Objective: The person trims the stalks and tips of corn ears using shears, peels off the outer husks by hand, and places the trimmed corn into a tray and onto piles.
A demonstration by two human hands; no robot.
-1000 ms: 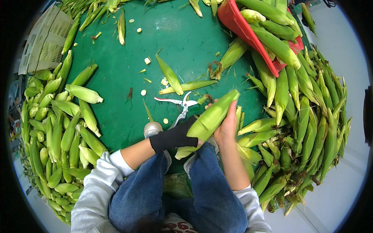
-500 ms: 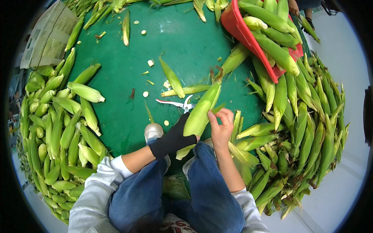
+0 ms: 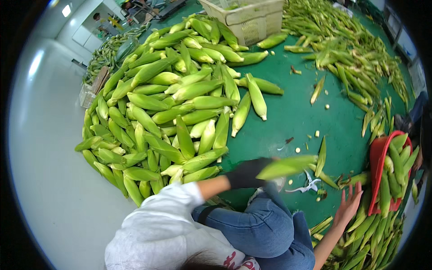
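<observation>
An ear of corn (image 3: 288, 167) in green husk, slightly blurred, lies level in my left hand (image 3: 250, 173), which wears a black glove and is closed round one end of it. My right hand (image 3: 349, 203) is bare and raised to the right, its fingers spread with nothing in them, close to the red basket (image 3: 379, 155) of corn. On the green floor between my hands lie pruning shears (image 3: 308, 183) with pale handles. A big pile of husked-green corn ears (image 3: 180, 103) spreads to the left of my gloved hand.
A cream plastic crate (image 3: 254, 22) stands behind the pile. Loose husks (image 3: 342, 49) cover the floor at the far right, and more corn (image 3: 366, 240) lies below the red basket. Small cut stem pieces (image 3: 298, 150) dot the green floor (image 3: 288, 117). Another person's leg (image 3: 419, 110) shows at the right edge.
The view has swung left toward the large pile. My right hand has let go of the corn and opened, while my left hand carries the ear, now without its dangling tip, toward the pile.
</observation>
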